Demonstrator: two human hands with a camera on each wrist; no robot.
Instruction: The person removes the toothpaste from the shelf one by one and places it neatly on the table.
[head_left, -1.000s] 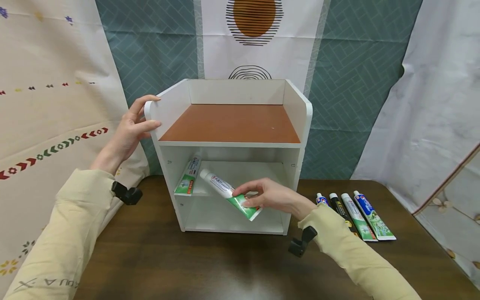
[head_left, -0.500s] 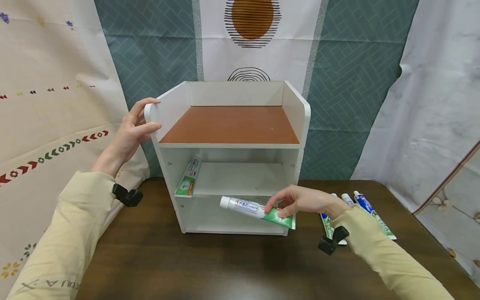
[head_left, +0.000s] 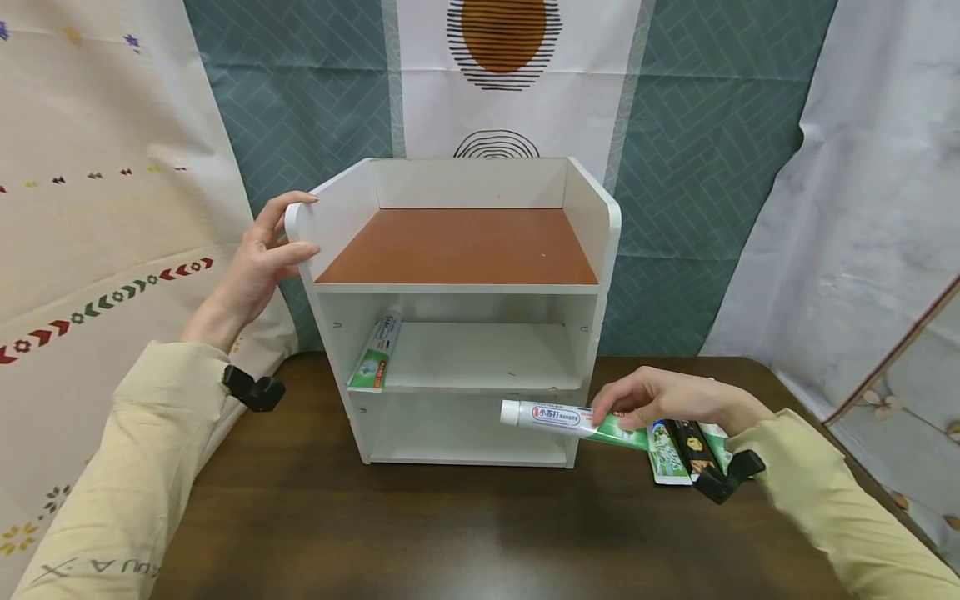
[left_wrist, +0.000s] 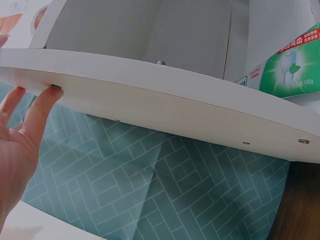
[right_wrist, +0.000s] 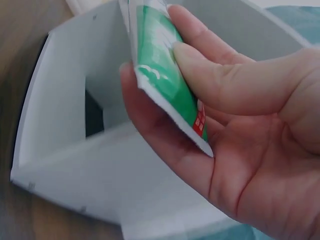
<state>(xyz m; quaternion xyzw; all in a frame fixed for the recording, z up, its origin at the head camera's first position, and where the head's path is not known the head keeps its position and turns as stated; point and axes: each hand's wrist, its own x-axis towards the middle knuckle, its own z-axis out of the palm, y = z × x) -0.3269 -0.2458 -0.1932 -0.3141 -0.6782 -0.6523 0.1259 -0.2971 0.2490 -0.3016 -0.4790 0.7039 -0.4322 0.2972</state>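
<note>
A small white shelf unit (head_left: 456, 288) with a brown top board stands on the table, and my left hand (head_left: 255, 267) grips the upper front of its left side panel. In the left wrist view, fingertips press against the panel's outer face. My right hand (head_left: 663, 398) pinches a white and green toothpaste tube (head_left: 551, 416) by its flat end, thumb against fingers. That tube lies nearly level in front of the unit's lower right, cap pointing left. Another green and white toothpaste tube (head_left: 377, 354) leans against the left wall on the middle shelf.
Several more toothpaste tubes lie on the dark wooden table (head_left: 420, 533) right of the unit, a green-ended one (head_left: 669, 454) and a black one (head_left: 692, 447) among them. My right hand and sleeve partly hide them. Patterned cloths (head_left: 720, 167) hang behind and at both sides.
My right hand has carried the toothpaste tube to the right and slightly down, away from the middle shelf, turning it from slanted to nearly level. My left hand keeps its hold on the panel.
</note>
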